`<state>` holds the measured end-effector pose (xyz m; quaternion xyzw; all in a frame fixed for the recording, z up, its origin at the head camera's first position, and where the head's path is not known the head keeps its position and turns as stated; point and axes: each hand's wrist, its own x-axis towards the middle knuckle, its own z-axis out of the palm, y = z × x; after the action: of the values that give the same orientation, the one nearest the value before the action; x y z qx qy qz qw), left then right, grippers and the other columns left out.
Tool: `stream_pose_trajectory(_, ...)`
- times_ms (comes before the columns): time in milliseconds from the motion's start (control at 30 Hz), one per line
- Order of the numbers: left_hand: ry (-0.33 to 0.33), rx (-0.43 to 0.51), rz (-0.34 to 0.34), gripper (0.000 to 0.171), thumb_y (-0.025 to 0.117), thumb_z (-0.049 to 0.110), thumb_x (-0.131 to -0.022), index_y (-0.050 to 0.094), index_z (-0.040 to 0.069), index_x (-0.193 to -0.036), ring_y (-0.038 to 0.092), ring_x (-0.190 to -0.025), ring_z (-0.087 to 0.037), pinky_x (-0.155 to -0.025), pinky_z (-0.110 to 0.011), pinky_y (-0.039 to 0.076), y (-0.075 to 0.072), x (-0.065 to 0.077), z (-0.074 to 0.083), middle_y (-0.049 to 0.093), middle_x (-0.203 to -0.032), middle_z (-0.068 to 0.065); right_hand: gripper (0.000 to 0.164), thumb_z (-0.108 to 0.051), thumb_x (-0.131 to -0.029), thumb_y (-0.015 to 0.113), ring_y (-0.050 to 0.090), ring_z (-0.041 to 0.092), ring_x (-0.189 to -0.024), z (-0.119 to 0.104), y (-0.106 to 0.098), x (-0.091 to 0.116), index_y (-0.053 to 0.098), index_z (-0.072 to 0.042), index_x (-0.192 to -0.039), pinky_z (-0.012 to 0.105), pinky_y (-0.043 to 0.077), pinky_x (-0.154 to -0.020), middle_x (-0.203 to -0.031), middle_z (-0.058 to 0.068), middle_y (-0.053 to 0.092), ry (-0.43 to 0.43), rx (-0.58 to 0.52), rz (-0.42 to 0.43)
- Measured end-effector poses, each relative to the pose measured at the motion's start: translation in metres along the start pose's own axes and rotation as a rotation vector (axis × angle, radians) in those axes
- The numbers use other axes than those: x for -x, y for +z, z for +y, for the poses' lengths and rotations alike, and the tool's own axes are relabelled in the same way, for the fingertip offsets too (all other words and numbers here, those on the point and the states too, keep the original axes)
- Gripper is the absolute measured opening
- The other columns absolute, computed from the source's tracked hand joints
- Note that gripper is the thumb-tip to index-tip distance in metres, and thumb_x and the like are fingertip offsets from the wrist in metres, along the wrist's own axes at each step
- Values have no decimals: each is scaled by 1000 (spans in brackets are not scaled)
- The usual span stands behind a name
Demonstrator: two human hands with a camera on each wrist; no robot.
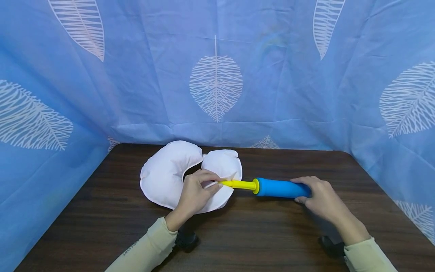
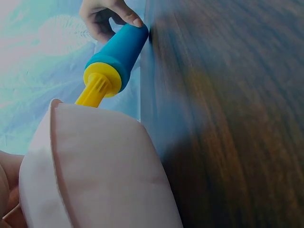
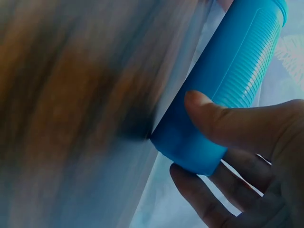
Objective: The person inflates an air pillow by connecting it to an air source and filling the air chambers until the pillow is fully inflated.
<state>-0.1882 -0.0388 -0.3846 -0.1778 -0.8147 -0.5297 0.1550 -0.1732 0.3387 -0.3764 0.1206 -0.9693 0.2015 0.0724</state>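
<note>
A white inflatable U-shaped neck pillow (image 1: 163, 177), puffed out, lies left of centre on the table. My left hand (image 1: 198, 189) is at its near arm, thumb and fingers pinching around the yellow nozzle end of a hand pump where it meets the pillow; the exact joint is hidden by the fingers. The pump's blue barrel (image 1: 276, 188) extends to the right, with a yellow collar (image 2: 102, 78) facing the pillow. My right hand (image 1: 323, 196) grips the barrel's far end, its thumb (image 3: 209, 114) on one side and fingers on the other.
The dark wood-grain table (image 1: 265, 238) runs back to a blue curtain (image 1: 272, 94) with white leaf prints, which hangs behind it and along both sides. Black wrist devices (image 1: 186, 241) sit beneath both forearms, near the pale sleeves.
</note>
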Motion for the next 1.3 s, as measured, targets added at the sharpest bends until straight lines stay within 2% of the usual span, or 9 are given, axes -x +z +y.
stream_pose_trajectory(167, 10, 9, 13, 16, 86, -4, -85, 87, 6, -97, 71, -99, -21, -90, -29, 65, -2, -1, 0, 81, -99, -5, 51, -1, -88, 84, 58, 61, -126, 15, -6, 3, 69, -1, -137, 74, 52, -95, -138, 36, 63, 33, 17, 7)
stream_pose_trajectory(333, -1, 35, 15, 17, 86, -6, -85, 87, 6, -97, 71, -100, -22, -92, -37, 66, -3, -2, 1, 81, -99, -6, 52, 0, -88, 83, 56, 64, -123, 39, -16, 7, 68, 0, -137, 75, 50, -91, -139, 41, 59, 100, 41, 16)
stream_pose_trajectory(533, -8, 42, 12, 17, 86, -5, -85, 87, 6, -98, 71, -99, -21, -92, -33, 65, -2, -2, -1, 81, -100, -5, 51, -1, -87, 83, 55, 67, -119, 69, -29, 13, 67, 0, -137, 75, 50, -86, -137, 45, 58, 167, 68, 25)
stream_pose_trajectory(700, -1, 43, 13, 17, 86, -5, -85, 87, 7, -97, 71, -99, -21, -90, -28, 65, -2, -2, -2, 81, -99, -5, 51, -2, -87, 81, 54, 68, -117, 80, -35, 16, 67, 0, -136, 75, 50, -84, -136, 46, 57, 198, 86, 32)
stream_pose_trajectory(967, -29, 50, 6, 16, 86, -4, -86, 87, 6, -99, 71, -99, -20, -92, -29, 65, -4, -2, 0, 81, -100, -5, 51, 2, -85, 81, 53, 69, -119, 74, -33, 15, 67, 3, -134, 77, 49, -87, -136, 46, 57, 193, 74, 43)
stream_pose_trajectory(1133, -35, 36, 6, 16, 87, -3, -85, 87, 6, -99, 71, -98, -18, -91, -25, 64, -4, -1, 1, 80, -99, -4, 50, 4, -86, 81, 53, 67, -122, 56, -23, 12, 68, 3, -135, 78, 49, -90, -138, 44, 57, 147, 36, 47)
stream_pose_trajectory(1300, -4, 19, 17, 16, 87, -3, -85, 87, 6, -98, 71, -98, -19, -88, -21, 62, -2, 0, 3, 80, -98, -3, 51, 4, -88, 81, 53, 65, -128, 32, -13, 6, 68, 2, -137, 77, 49, -95, -141, 41, 59, 95, 7, 30)
